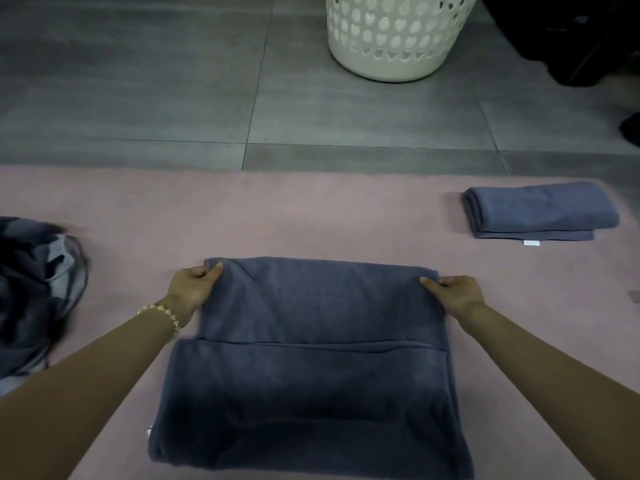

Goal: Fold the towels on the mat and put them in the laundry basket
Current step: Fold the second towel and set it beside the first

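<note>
Lying flat on the near middle of the pink mat (311, 216), the blue-grey towel (311, 375) is pinched at its two far corners, one by the left hand (192, 287) and one by the right hand (453, 294), thumbs on top, seemingly so that the edge is kept taut and square for the next fold. Its hem runs left to right; its long axis appears to run near to far. A folded towel (540, 209) is set aside far right, short of the laundry basket (398, 39).

One wide-angle view from the person's head, facing forward and down. The mat (311, 216) lies close below, floor (173, 98) beyond.
</note>
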